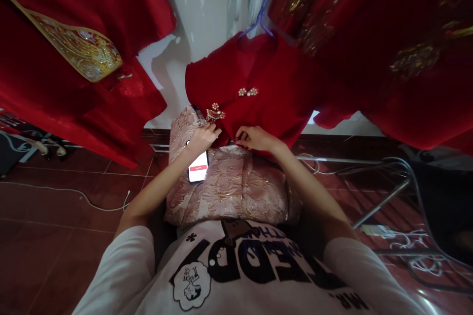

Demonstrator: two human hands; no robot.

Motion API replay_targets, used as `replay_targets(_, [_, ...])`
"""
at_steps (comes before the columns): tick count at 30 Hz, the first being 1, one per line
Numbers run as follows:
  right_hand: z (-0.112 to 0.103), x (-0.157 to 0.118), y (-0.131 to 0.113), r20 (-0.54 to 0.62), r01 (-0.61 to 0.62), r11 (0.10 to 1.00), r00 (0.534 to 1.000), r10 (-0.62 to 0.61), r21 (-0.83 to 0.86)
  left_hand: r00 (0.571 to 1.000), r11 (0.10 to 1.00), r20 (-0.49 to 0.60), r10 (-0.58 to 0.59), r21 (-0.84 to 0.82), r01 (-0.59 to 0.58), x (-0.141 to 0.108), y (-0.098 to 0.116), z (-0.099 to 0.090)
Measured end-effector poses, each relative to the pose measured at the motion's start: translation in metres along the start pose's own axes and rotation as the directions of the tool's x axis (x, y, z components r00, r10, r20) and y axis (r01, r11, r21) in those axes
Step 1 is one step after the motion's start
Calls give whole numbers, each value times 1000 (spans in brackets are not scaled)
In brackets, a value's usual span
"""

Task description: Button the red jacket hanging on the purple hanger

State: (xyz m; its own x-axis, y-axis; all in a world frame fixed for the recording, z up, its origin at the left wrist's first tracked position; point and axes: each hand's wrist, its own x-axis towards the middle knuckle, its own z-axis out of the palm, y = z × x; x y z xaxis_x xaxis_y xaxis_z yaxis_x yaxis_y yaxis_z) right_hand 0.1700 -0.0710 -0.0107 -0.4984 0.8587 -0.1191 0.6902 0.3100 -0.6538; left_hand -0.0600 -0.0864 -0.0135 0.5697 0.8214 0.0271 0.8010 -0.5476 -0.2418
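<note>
A red short jacket-like garment hangs in front of me, with a pearl-and-gold clasp at its chest. A gold beaded ornament with tassels lies against its left side. Just below that ornament, my left hand has its fingers closed on the garment's lower edge. My right hand touches the garment near its lower middle, thumb and fingers pinched; whatever is between them is too small to make out. Pink-gold brocade fabric covers my lap. A lit phone rests on it beneath my left forearm.
A purple hanger carries the garment. Other red embroidered garments hang at left and right. A white cable runs across the tiled floor at left. Metal-legged furniture and tangled cords are at right.
</note>
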Motion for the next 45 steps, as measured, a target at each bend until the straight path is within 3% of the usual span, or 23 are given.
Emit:
replay_targets(3, [2, 4, 7, -57, 110, 991, 993, -106, 81, 998, 994, -52, -36, -104, 31, 1, -5, 1])
replay_targets(6, [4, 7, 15, -117, 176, 971, 980, -158, 162, 985, 936, -84, -152, -332, 116, 3, -7, 8])
replay_targets(10, [8, 11, 17, -158, 235, 904, 969, -189, 358, 954, 735, -90, -287, -659, 159, 9, -15, 21])
replay_targets(13, [15, 12, 10, -192, 283, 830, 958, -215, 480, 960, 552, -61, -272, -828, 104, 14, -24, 32])
replay_targets(17, [30, 15, -1, -274, 344, 859, 928, -251, 380, 978, 328, 26, -207, -940, 95, 19, -35, 41])
replay_targets(20, [38, 17, -3, -302, 330, 910, 920, -250, 250, 984, 259, 60, -170, -960, 103, 20, -38, 43])
replay_targets(27, [38, 18, 0, -223, 327, 931, 931, -289, 162, 980, 247, 17, -196, -967, 66, 18, -35, 40])
replay_targets(33, [42, 20, 2, -239, 339, 934, 921, -307, 109, 952, 351, -32, -305, -933, 81, 21, -29, 42])
replay_targets(45, [46, 19, 1, -251, 331, 938, 921, -297, 105, 933, 544, -118, -341, -834, 94, 15, -26, 34])
